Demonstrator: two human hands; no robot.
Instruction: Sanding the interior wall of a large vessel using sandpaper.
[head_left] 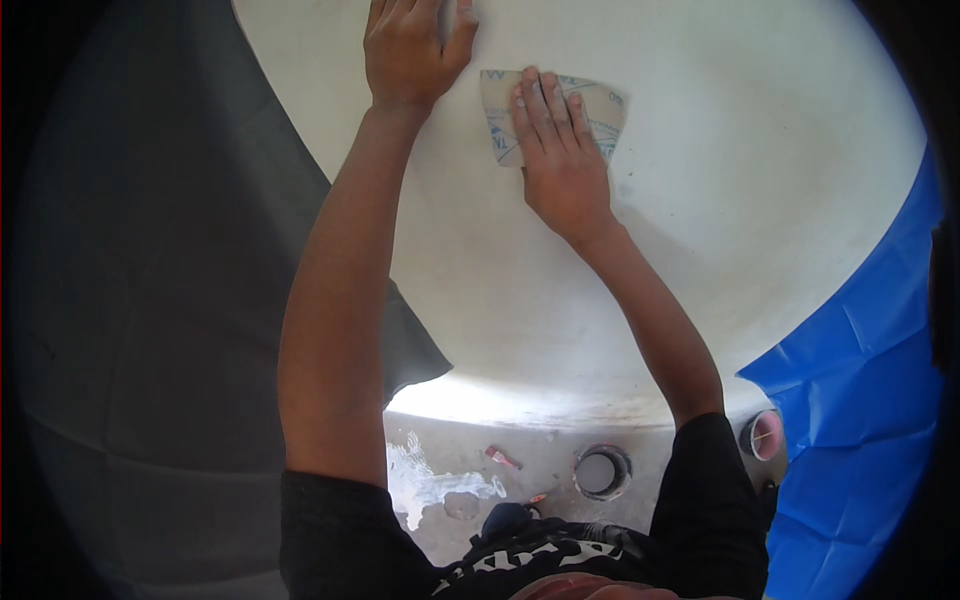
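A broad, smooth white curved surface (480, 290) fills the middle and upper part of the view. My right hand (565, 160) holds a piece of sandpaper (603, 105) against it, the fingers stretched over the sheet's tan back with its blue print. The thumb of that hand is hidden. Farther up and to the left, my left hand (410, 60) rests on the white surface with nothing visible in it. Its thumb stands apart from the fingers, whose tips run out of the top edge.
A dark grey sheet (150, 330) covers the left side, and a blue tarp (860, 430) lies to the right. On the floor below stand a round pot (622, 485) and a pinkish tub (765, 437) with a stick. A paintbrush (502, 457) lies near a white spill (425, 475).
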